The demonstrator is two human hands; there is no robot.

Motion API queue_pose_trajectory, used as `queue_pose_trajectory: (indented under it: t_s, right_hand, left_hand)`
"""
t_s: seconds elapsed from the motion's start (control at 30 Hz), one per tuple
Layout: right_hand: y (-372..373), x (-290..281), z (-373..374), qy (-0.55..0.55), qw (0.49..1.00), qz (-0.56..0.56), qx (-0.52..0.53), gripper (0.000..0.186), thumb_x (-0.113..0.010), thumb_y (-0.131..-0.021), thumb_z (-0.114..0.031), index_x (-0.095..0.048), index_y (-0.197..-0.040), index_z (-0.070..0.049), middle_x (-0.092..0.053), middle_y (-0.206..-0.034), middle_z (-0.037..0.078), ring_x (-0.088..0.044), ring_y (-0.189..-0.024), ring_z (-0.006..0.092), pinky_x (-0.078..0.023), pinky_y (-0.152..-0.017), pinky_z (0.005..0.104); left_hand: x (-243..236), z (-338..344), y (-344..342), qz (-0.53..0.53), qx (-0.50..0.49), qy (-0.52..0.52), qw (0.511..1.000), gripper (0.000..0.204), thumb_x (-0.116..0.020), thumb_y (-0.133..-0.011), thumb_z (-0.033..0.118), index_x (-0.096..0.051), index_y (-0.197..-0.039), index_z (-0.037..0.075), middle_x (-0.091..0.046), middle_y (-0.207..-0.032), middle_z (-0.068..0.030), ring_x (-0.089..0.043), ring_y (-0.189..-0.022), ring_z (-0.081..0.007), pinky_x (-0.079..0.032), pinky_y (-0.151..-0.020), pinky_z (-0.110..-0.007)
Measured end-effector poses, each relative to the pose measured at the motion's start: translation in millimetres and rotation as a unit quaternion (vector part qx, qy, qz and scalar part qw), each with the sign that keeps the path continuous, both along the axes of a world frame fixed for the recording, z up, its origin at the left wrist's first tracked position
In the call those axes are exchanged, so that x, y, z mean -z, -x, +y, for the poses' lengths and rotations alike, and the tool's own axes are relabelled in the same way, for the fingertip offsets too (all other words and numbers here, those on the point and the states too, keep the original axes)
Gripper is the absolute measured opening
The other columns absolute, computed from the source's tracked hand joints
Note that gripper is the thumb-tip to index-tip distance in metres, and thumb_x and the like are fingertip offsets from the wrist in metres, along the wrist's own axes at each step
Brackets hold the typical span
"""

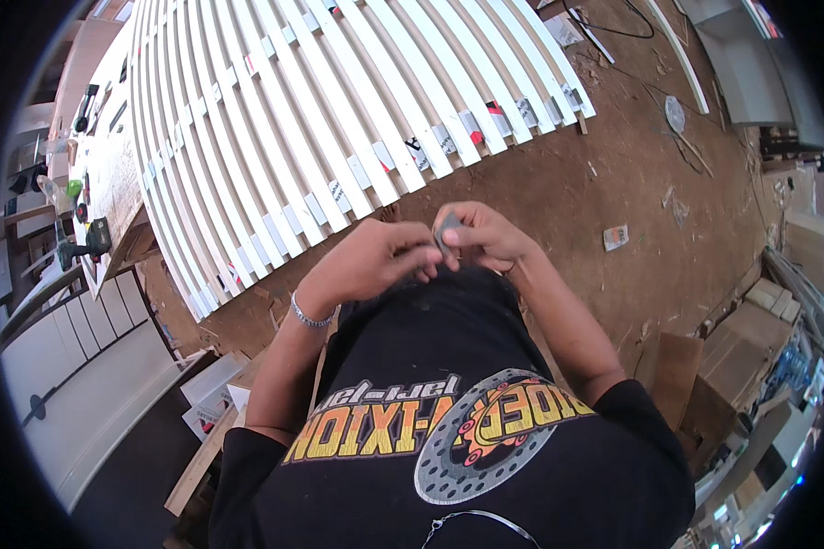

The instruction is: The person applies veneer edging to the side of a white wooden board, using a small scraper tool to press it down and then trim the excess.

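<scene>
Both of my hands meet in front of my waist, close to the near ends of a slatted set of white strips. My right hand (487,236) is closed, pinching a small, thin grey piece (446,236) between thumb and fingers; it looks like a folded scrap of sandpaper, though I cannot be sure. Beside it my left hand (375,258), with a bracelet at the wrist, has its fingers curled together against the piece's left side. Its fingertips are slightly blurred, and what they pinch is hidden. The white strips (339,110) lie side by side with gaps between them.
At the left, a cordless drill (92,240) and other tools lie on a white work surface (110,174). Below it stands a white panel (101,366). Scraps and a small packet (615,238) litter the brown floor (568,201). Cardboard and boards (742,348) are piled at the right.
</scene>
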State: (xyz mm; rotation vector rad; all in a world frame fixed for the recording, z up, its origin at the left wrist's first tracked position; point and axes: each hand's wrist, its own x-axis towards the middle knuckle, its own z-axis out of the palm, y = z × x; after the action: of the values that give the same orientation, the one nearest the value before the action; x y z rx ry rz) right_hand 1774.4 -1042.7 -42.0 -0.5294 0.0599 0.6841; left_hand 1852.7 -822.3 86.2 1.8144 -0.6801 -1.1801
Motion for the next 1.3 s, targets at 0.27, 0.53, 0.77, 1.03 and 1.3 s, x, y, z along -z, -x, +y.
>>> queue_pose_trajectory:
  t_s: [0.27, 0.53, 0.77, 1.03, 1.3]
  right_hand:
    - [-39.7, -2.6, 24.2, 0.515, 0.838, 0.032, 0.178, 0.02, -0.073, -0.098, -0.015, -0.075, -0.11, 0.0, -0.073, -0.091, 0.002, -0.062, -0.075, 0.0114, -0.052, -0.071, 0.0296]
    - [-56.8, -0.6, 75.7, 0.717, 0.655, -0.094, 0.219, 0.019, -0.074, -0.094, -0.017, -0.074, -0.103, -0.001, -0.073, -0.09, 0.017, -0.07, -0.085, 0.0306, -0.054, -0.081, 0.0426]
    - [-83.9, -0.4, 107.5, 0.781, 0.579, -0.144, 0.183, 0.017, -0.07, -0.096, -0.015, -0.069, -0.094, 0.001, -0.066, -0.091, 0.02, -0.067, -0.086, 0.039, -0.052, -0.078, 0.05]
    - [-102.2, 14.6, 124.7, 0.852, 0.449, -0.214, 0.162, 0.012, -0.069, -0.096, -0.011, -0.065, -0.093, 0.0, -0.065, -0.093, 0.021, -0.068, -0.087, 0.0405, -0.053, -0.077, 0.0517]
    - [-112.7, 26.9, 133.7, 0.872, 0.411, -0.23, 0.135, 0.013, -0.068, -0.095, -0.012, -0.061, -0.094, -0.001, -0.065, -0.091, 0.021, -0.067, -0.088, 0.0444, -0.053, -0.077, 0.0532]
  left_hand:
    - [96.4, 22.7, -74.6, -0.251, -0.27, -0.154, 0.917, 0.034, -0.075, -0.097, 0.025, -0.066, -0.121, 0.002, -0.073, -0.1, -0.0155, -0.074, -0.086, -0.0299, -0.059, -0.084, -0.041]
    - [136.8, 17.2, -109.9, -0.27, -0.177, -0.121, 0.939, 0.035, -0.079, -0.09, 0.025, -0.072, -0.114, 0.0, -0.072, -0.111, -0.022, -0.071, -0.103, -0.0398, -0.056, -0.092, -0.048]
    - [143.1, 25.1, -123.2, -0.255, -0.123, -0.112, 0.953, 0.033, -0.08, -0.088, 0.022, -0.071, -0.112, 0.0, -0.074, -0.105, -0.0228, -0.071, -0.104, -0.0405, -0.056, -0.091, -0.048]
    - [149.1, 26.9, -123.0, -0.237, -0.144, -0.107, 0.955, 0.032, -0.075, -0.09, 0.024, -0.07, -0.11, 0.0, -0.075, -0.102, -0.0237, -0.072, -0.1, -0.0417, -0.056, -0.089, -0.049]
    - [153.4, 31.4, -120.3, -0.236, -0.155, -0.081, 0.956, 0.036, -0.076, -0.09, 0.023, -0.067, -0.114, -0.001, -0.075, -0.099, -0.0243, -0.072, -0.099, -0.0435, -0.057, -0.087, -0.05]
